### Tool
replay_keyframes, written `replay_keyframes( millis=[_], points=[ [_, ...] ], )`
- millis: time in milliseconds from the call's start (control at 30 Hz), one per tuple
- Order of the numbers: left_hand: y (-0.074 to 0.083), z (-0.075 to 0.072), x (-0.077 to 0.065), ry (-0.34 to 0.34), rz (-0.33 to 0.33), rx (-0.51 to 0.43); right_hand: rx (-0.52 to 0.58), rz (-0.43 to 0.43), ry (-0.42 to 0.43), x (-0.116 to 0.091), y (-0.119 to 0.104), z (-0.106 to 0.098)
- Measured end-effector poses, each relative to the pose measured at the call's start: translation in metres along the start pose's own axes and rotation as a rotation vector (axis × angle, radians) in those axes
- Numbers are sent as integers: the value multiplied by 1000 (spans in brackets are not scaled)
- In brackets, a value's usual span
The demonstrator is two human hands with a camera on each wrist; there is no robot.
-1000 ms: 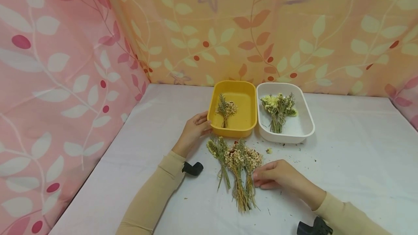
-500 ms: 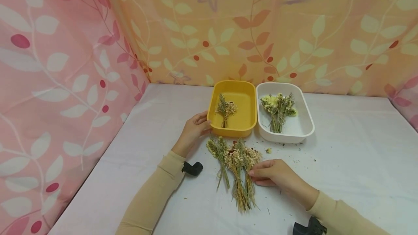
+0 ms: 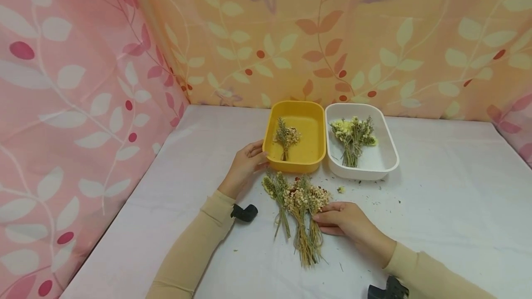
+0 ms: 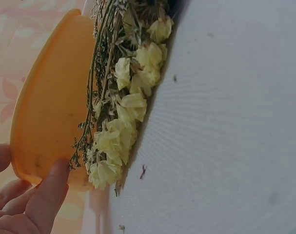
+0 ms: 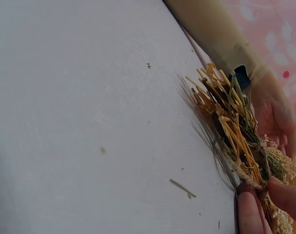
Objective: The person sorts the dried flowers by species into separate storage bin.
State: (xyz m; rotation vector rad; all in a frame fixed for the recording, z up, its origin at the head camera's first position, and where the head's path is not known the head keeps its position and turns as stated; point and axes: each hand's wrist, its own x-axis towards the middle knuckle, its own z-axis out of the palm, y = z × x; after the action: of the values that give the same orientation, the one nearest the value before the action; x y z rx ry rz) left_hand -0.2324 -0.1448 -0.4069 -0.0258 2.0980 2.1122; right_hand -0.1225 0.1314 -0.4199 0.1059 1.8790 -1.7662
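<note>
On the table, my left hand [image 3: 245, 165] holds the near left corner of a yellow plastic tray [image 3: 293, 167], fingers and thumb against its outside. Dried flower bunches lie side by side in front of it. The rightmost, a cream-flowered dried flower bunch [image 3: 319, 195], is pinched by my right hand [image 3: 353, 225] around its stems. In the right wrist view, thumb and finger sit at the twine binding [image 5: 255, 183]. Left of it lies another cream bunch [image 3: 297, 197], then a yellow-flowered bunch [image 3: 279, 197], also close up in the left wrist view.
A white tray [image 3: 361, 173] with yellow-flowered bunches [image 3: 352, 135] stands against the yellow tray's right side. One small bunch [image 3: 286, 137] lies inside the yellow tray. Plant crumbs and a loose yellow flower head [image 3: 341, 189] lie on the white cloth. Patterned curtains rise behind and left.
My right hand has moved left, from beside the rightmost bunch onto its stems, and now pinches them. The left hand has stayed at the yellow tray.
</note>
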Motion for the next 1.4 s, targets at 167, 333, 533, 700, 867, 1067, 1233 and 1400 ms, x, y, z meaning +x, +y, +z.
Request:
replay_keyframes(
  millis=[167, 333, 533, 700, 867, 1067, 1233, 1400],
  points=[
    [-1, 0, 0, 4, -7, 1, 25, 39, 17, 3, -2, 3],
    [0, 0, 0, 2, -3, -2, 33, 50, 6, 6, -4, 4],
    [1, 0, -1, -2, 2, -7, 18, 53, 27, 7, -3, 4],
    [1, 1, -1, -8, 0, -14, 46, 44, 36, 4, -2, 0],
    [2, 1, -2, -7, 4, -8, 38, 31, 57, 0, -4, -3],
    [2, 1, -1, -14, 12, -8, -5, -11, 48, -7, -11, -8],
    [2, 1, -2, -10, 10, -15, -72, -20, 90, -12, -15, -10],
    [2, 1, -2, -5, 13, 2, -94, -33, 120, -15, -18, -12]
  ],
)
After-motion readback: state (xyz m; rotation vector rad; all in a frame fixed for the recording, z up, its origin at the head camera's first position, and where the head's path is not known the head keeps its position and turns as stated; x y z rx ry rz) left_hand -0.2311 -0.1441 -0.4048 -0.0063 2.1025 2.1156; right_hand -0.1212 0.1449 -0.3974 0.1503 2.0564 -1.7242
